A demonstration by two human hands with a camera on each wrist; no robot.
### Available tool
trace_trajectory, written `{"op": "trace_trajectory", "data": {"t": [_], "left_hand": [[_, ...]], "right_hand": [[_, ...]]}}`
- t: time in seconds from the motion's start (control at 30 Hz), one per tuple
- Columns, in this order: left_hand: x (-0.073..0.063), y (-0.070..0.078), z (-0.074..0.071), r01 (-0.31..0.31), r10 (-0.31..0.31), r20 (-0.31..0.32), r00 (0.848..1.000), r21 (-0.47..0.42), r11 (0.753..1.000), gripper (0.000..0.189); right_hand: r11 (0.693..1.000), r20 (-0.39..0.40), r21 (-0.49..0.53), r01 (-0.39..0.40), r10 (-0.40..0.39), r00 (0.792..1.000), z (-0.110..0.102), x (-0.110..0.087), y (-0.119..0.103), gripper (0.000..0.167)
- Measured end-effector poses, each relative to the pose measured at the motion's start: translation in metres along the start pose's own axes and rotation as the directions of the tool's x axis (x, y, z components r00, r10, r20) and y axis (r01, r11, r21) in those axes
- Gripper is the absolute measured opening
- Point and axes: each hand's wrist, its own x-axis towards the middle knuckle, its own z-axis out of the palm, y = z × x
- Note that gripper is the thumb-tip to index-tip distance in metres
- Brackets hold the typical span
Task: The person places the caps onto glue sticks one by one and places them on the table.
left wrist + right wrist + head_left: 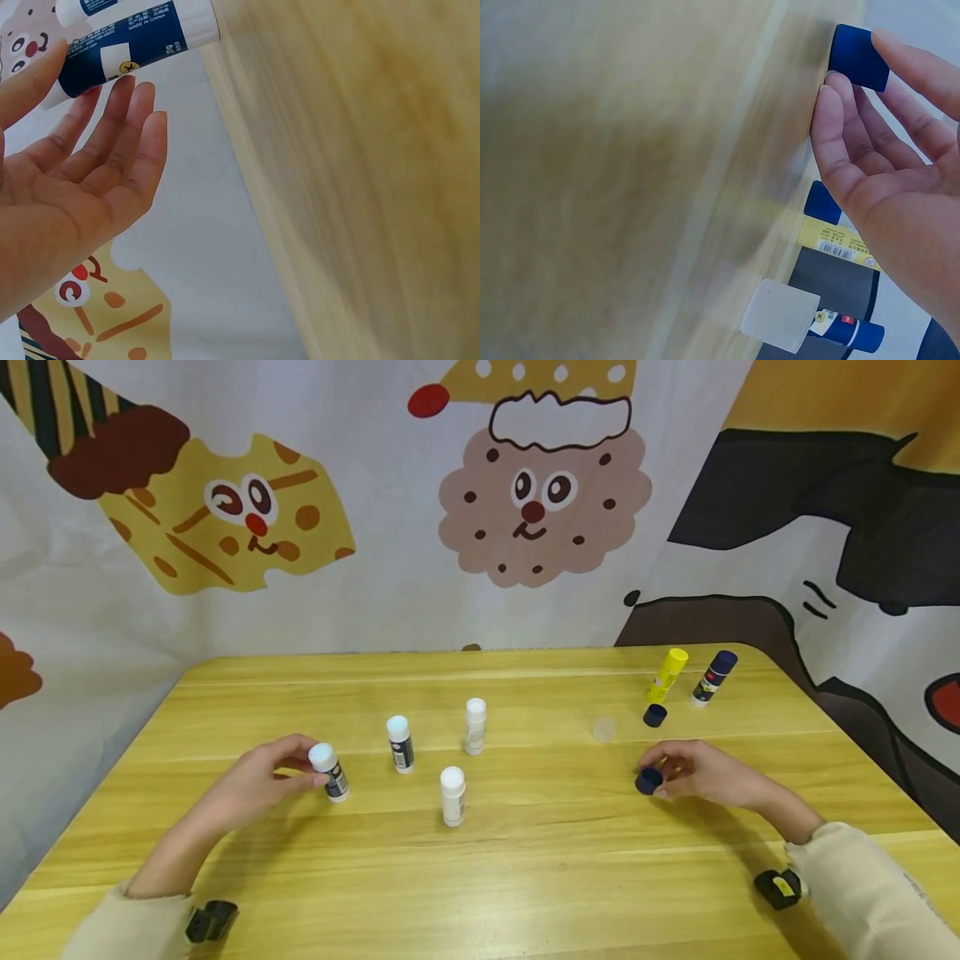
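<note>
My left hand [258,781] holds a glue stick [334,783] between thumb and fingertips near its white top. It is white with a navy label and stands nearly upright at the tabletop; in the left wrist view the label of this glue stick [142,46] shows small print. On the right, my right hand [701,774] pinches a navy cap [648,782] between thumb and fingers, low over the table. That navy cap [859,57] appears in the right wrist view, its far side hidden. A second navy-labelled glue stick [402,752] stands just right of the left hand.
Two white glue sticks [452,796] stand mid-table. Beyond the right hand are another navy cap [655,716], a translucent cap [603,729], a yellow glue stick [667,677] and a navy-capped glue stick [714,678]. A printed cloth [397,568] hangs behind the wooden table [525,877].
</note>
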Motion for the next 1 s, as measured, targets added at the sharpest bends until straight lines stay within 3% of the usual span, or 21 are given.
{"op": "trace_trajectory", "data": {"t": [0.33, 0.57, 0.83, 1.0], "left_hand": [[-0.0003, 0.0009, 0.0022, -0.018, 0.019, -0.022, 1.0, 0.013, 1.0, 0.031], [0.0001, 0.0011, 0.0026, -0.041, 0.043, -0.049, 0.998, 0.044, 0.998, 0.028], [0.0006, 0.0018, 0.0025, -0.028, 0.032, -0.072, 0.997, 0.055, 0.998, 0.024], [0.0003, 0.004, 0.0018, -0.007, 0.012, -0.094, 0.995, 0.062, 0.998, 0.023]], "right_hand": [[0.998, -0.003, -0.017, -0.056, 0.055, 0.998, 0.0003, -0.0001, -0.0028, 0.033], [0.999, -0.009, -0.013, -0.045, 0.045, 0.999, 0.0009, -0.0008, -0.0048, 0.031], [0.998, -0.02, -0.007, -0.062, 0.061, 0.998, 0.001, -0.0012, -0.0062, 0.031], [0.999, -0.037, -0.037, -0.032, 0.031, 0.999, 0.0011, -0.0014, -0.0062, 0.029]]}}
